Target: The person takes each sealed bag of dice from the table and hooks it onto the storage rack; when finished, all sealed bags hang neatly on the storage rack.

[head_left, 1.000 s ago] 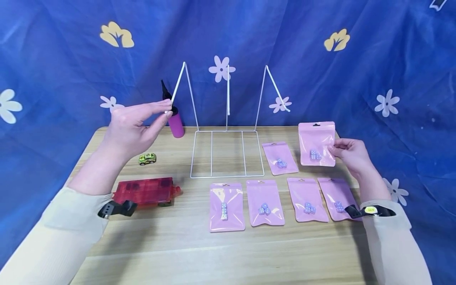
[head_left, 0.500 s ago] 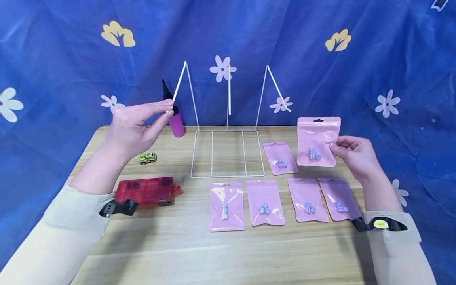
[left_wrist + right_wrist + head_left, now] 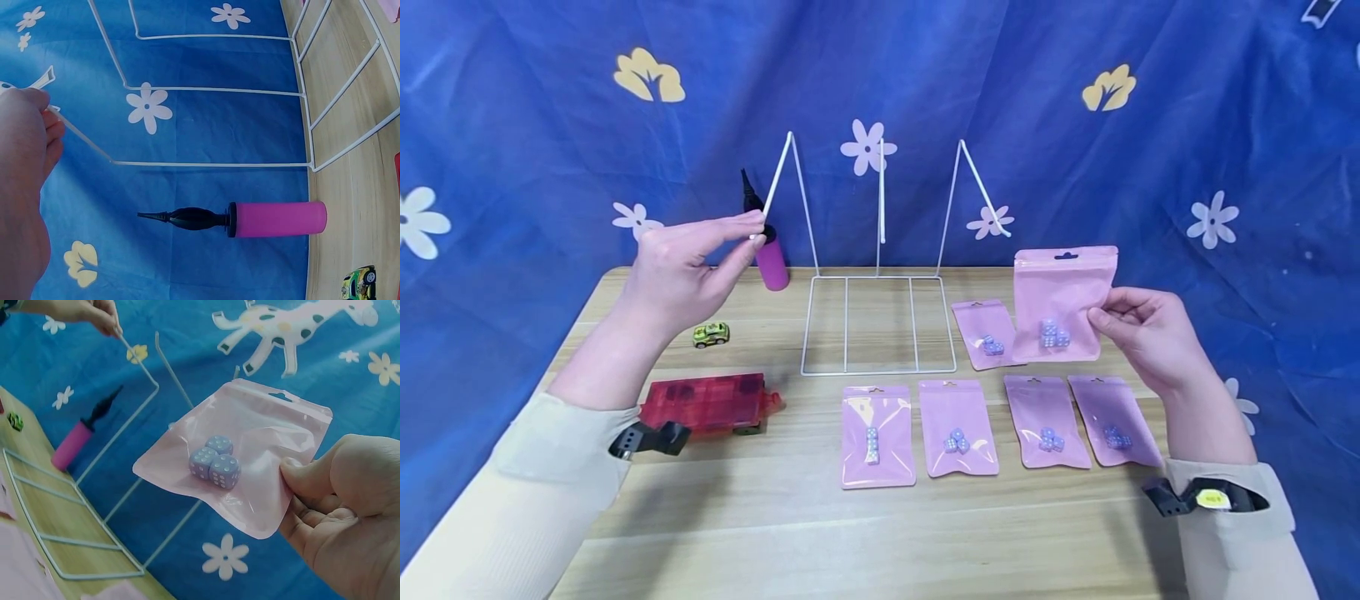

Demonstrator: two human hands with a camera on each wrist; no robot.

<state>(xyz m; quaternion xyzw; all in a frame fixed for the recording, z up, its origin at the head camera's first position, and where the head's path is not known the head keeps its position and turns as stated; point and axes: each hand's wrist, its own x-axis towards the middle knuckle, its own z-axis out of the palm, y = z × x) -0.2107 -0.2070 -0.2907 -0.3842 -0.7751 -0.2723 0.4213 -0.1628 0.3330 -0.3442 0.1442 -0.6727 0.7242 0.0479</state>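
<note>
Wooden counter [image 3: 820, 533] sits in front of a blue flower cloth. Five pink bags lie flat on it. I see my right hand [image 3: 1146, 333] pinch a pink bag [image 3: 1060, 304] of dice, up off the counter. Farther back, my left hand [image 3: 681, 267] pinches the wire rack [image 3: 880, 321] by its left hook tip.

Bright, even light falls from above; the arms cast soft shadows on the table [image 3: 715, 533]. The head view bends at its edges. Both wrist views are sharp, with faint glare on the pink bag [image 3: 250, 456].
</note>
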